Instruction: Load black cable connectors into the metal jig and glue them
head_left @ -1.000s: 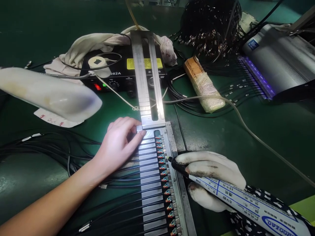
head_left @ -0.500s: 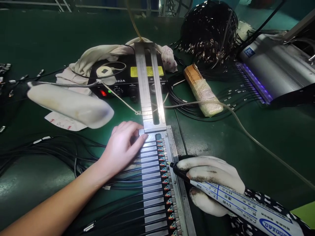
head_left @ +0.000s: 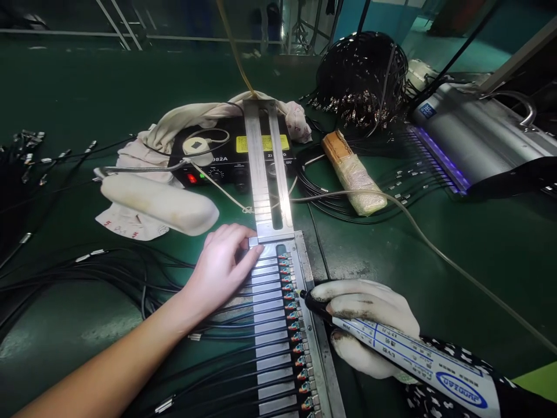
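The right hand (head_left: 369,316), in a smudged white fabric glove, has its fingers wrapped firmly round a white cylindrical tube with blue print and a black nose (head_left: 418,366). The tube lies in this grip with its long axis slanting: the body runs back from the fingers toward the person's right, while the nose points left and slightly forward. Its fine tip ends just beside a row of small metal-shelled connectors with coloured wires (head_left: 296,336); whether it touches one, I cannot tell.

Just left of the grip, the connectors sit along a long grey metal fixture (head_left: 318,357), its own axis running away from the person, so the tube points across it. Thin black cables (head_left: 143,296) trail off farther left.

The bare left hand (head_left: 226,255), left of and forward from the grip, closes thumb and fingers on the fixture's far left corner.

Forward of the grip lies a brown block partly wrapped in clear film (head_left: 354,174); farther forward and right is a silver metal housing with a violet glow (head_left: 483,125). Well forward and left stands a black box with a yellow label (head_left: 226,168).
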Motion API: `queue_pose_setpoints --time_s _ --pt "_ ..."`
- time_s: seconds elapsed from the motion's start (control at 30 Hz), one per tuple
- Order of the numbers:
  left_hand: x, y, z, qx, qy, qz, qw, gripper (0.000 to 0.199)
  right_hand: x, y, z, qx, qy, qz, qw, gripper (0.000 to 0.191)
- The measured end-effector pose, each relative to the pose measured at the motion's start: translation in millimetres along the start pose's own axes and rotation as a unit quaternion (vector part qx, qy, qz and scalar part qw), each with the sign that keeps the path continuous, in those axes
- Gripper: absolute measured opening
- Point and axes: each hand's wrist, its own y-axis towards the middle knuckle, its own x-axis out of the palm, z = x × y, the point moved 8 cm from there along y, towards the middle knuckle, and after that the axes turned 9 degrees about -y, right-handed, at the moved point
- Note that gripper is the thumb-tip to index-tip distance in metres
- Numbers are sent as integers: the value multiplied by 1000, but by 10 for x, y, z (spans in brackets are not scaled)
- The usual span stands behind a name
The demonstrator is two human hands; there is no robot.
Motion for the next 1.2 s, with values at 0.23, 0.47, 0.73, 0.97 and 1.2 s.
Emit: queue_pose_setpoints --time_s 0.23,0.47,0.73,0.97,1.2 --pt "-13 2 19 5 -1 1 1000 21 22 -16 30 6 8 -5 1000 28" --pt "14 -3 -16 3 7 -2 1000 22 30 -8 41 10 14 -4 1000 28" --pt "-42 -150 270 2 78 -84 993 46 8 -18 9 -5 12 0 1000 29" --pt "215 -909 814 177 302 -125 928 79 1 -38 13 1 12 11 1000 30" --pt "317 -1113 820 150 342 -165 913 104 2 -21 6 -3 13 8 1000 29"
